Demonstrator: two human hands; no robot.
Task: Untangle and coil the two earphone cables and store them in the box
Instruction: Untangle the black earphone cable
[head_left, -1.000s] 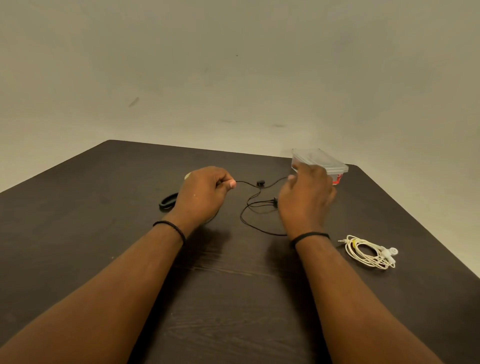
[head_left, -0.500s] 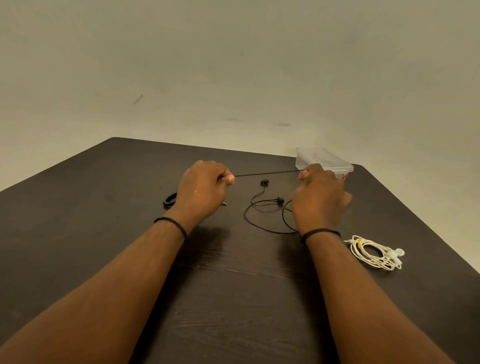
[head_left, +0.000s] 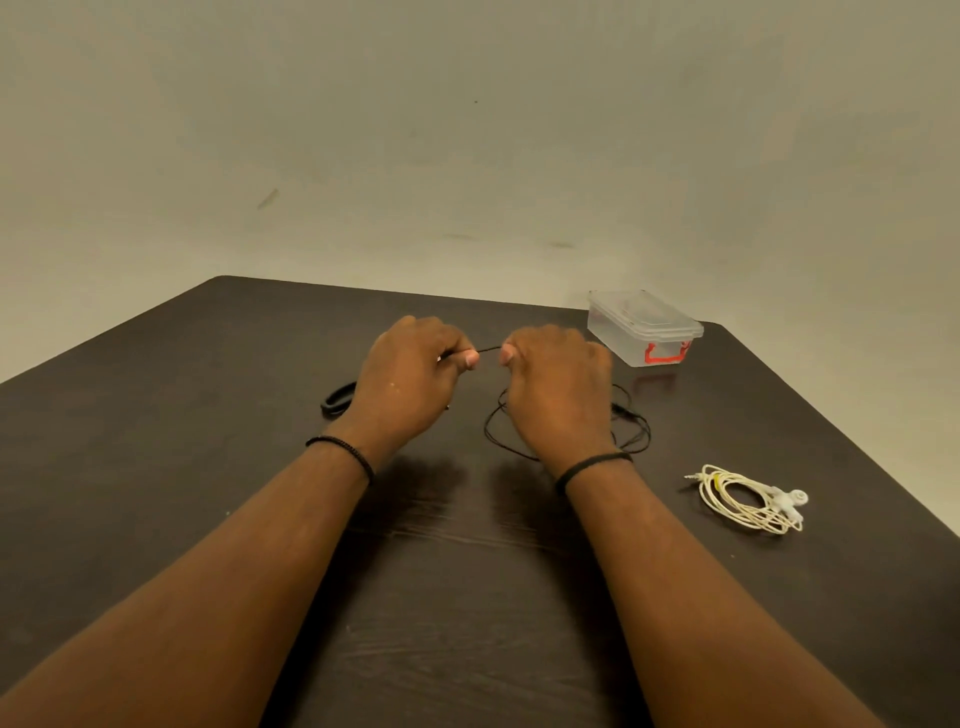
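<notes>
Hands (head_left: 410, 374) closer; two earphone cables (head_left: 631, 434).

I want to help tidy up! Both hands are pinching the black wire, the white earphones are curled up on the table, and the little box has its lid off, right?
Not quite: the box has its lid on, as the head view shows. The rest is right: the left hand and right hand pinch the black wire, and the white earphones lie curled on the table.

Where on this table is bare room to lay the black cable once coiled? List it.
Bare: the near table between the forearms, and the far left corner beyond the black band. Crowded: around the right hand, with black cable loops, white earphones and box.
</notes>
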